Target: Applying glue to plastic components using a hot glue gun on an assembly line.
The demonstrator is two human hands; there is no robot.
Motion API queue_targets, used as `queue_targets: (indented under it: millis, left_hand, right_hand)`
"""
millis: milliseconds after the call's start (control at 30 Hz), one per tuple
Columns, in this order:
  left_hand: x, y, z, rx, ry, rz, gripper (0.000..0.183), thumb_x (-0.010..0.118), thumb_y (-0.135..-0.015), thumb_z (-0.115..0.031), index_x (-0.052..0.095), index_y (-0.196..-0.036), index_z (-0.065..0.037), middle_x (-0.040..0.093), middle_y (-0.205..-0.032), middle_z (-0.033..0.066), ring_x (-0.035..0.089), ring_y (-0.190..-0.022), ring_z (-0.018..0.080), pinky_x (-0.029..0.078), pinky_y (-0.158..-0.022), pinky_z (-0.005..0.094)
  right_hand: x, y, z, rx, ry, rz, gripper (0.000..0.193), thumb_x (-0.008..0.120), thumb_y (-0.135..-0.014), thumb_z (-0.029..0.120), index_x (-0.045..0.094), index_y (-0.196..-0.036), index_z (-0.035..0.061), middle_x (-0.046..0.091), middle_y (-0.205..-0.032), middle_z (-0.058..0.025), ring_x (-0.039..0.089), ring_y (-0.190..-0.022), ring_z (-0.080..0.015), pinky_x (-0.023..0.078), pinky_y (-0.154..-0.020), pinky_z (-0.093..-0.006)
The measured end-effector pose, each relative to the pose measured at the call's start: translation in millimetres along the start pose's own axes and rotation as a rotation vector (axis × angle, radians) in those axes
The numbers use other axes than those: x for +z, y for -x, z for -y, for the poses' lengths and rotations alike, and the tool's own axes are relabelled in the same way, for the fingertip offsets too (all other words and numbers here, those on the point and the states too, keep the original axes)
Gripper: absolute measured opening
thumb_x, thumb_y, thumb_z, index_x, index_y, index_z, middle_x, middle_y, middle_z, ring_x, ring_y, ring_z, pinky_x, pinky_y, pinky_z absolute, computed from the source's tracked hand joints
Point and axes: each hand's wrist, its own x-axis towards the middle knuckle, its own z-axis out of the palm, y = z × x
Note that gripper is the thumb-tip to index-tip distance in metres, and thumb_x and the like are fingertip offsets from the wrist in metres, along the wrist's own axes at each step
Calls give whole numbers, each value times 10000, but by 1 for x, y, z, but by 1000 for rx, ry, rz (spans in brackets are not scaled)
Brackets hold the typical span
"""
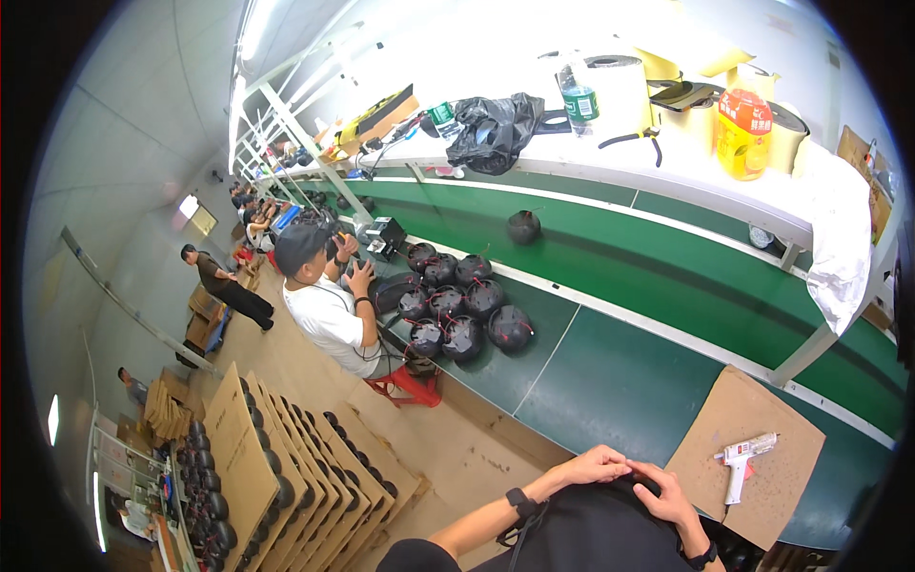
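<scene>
Both hands, left hand and right hand, rest with fingers curled on a black rounded object at the bottom edge. Its long axis cannot be told. A white glue gun lies near on the cardboard sheet, nozzle pointing left.

We note bright overhead tube lights, blowing out the ceiling and the white shelf. Shadows soft. Fisheye bends the green bench edges; black vignette rings every corner. Distant workers blur.
</scene>
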Motion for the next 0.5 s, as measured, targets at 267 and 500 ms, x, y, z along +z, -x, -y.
queue_targets:
  millis: [267, 500]
  left_hand:
    - [8, 5, -45, -27, -65, -416, 409, 693, -970, -304, 663, -649, -53, 557, -533, -26, 484, -454, 45, 361, -425, 232]
    - [-14, 27, -79, 83, -180, -530, 226, 641, -1005, -219, 696, -889, -32, 634, -686, -2, 577, -618, 47, 441, -541, 208]
  right_hand:
    - [-4, 9, 16, -80, -373, 174, 744, 634, -938, 112, 268, -1585, 91, 316, -1609, -172, 421, -1423, -326, 450, -1081, -451]
    - [-28, -3, 51, -200, -978, 96, 924, 615, -958, 421, 7, -1626, 227, 167, -1634, -276, 308, -1469, -433, 330, -1149, -522]
